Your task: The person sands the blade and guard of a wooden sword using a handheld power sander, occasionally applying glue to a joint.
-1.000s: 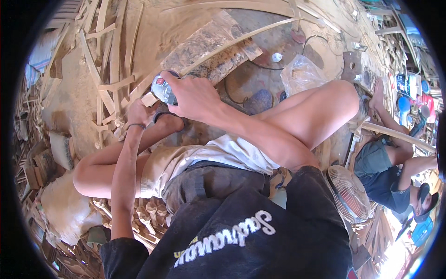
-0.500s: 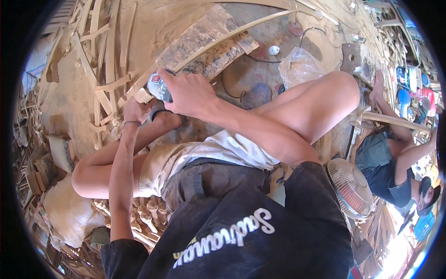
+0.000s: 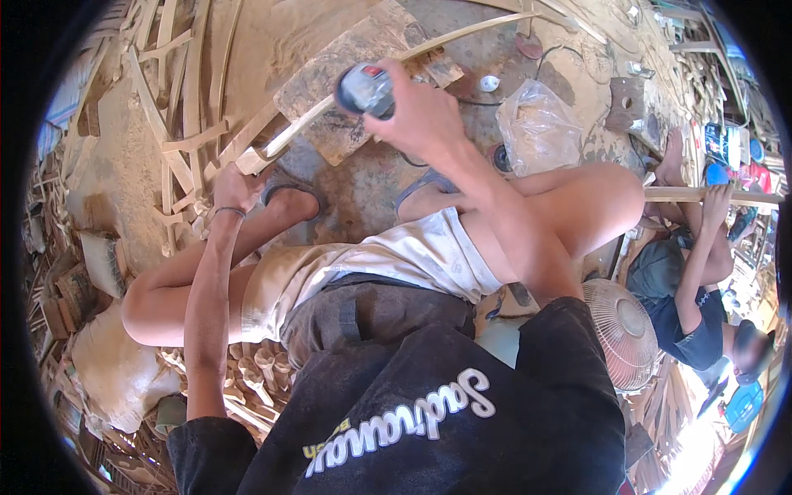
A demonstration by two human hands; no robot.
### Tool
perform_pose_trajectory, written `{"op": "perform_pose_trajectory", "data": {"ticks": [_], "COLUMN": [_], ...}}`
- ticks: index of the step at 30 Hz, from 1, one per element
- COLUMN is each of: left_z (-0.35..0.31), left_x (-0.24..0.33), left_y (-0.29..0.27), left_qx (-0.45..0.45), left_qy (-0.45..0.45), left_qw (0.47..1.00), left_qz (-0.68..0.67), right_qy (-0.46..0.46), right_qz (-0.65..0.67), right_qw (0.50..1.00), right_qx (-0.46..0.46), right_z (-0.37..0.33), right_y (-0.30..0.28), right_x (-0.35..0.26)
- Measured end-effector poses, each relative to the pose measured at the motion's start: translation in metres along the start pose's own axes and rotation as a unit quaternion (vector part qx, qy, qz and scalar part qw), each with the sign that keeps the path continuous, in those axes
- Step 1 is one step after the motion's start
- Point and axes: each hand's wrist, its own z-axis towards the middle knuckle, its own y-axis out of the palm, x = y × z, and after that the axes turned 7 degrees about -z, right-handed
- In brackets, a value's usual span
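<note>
My left hand (image 3: 238, 188) is closed round the near end of a long, curved wooden strip (image 3: 299, 129). The strip slants away to the upper right, across a stained, worn board (image 3: 330, 59). My right hand (image 3: 425, 120) grips a grey handheld power sander (image 3: 367, 87) with a red patch and a round, dark head. The head sits on or just above the strip's middle; its contact is hidden. My crossed legs lie beneath my arms.
Wooden pieces (image 3: 198, 91) are heaped on the left. A clear plastic bag (image 3: 540, 128) lies beyond my right knee, near a dark cord. At right stand a fan (image 3: 620, 334) and a seated person (image 3: 689, 289) holding a wooden bar. Turned pieces (image 3: 264, 367) are piled by my left thigh.
My right hand and the sander have moved up and right along the strip, away from my left hand. The person at right has shifted their arm and the bar.
</note>
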Motion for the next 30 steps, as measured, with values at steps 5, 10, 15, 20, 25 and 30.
{"op": "perform_pose_trajectory", "data": {"ticks": [5, 10, 15, 20, 25, 30], "left_z": [-0.015, -0.009, 0.002, 0.002, -0.004, -0.003], "left_x": [-0.019, -0.030, -0.027, -0.018, -0.023, -0.010], "left_y": [-0.015, -0.012, -0.004, -0.008, -0.015, -0.011], "left_qx": [0.007, -0.004, -0.040, -0.028, -0.059, -0.061], "left_qy": [-0.054, -0.051, -0.049, -0.002, -0.006, -0.017], "left_qw": [0.996, 0.998, 0.998, 0.998, 0.994, 0.993], "left_qz": [0.069, 0.043, -0.008, 0.057, 0.097, 0.100], "right_qy": [0.061, 0.056, -0.087, -0.158, -0.032, 0.084], "right_qz": [-0.014, -0.022, 0.028, 0.015, 0.003, -0.043], "right_qw": [0.996, 0.996, 0.993, 0.987, 0.999, 0.995], "right_qx": [0.057, 0.070, -0.073, -0.036, -0.033, 0.029], "right_z": [0.017, 0.016, -0.006, -0.007, 0.010, 0.021], "right_y": [-0.010, -0.009, 0.021, 0.045, 0.001, -0.021], "right_x": [0.034, 0.035, -0.062, -0.082, -0.007, 0.072]}}
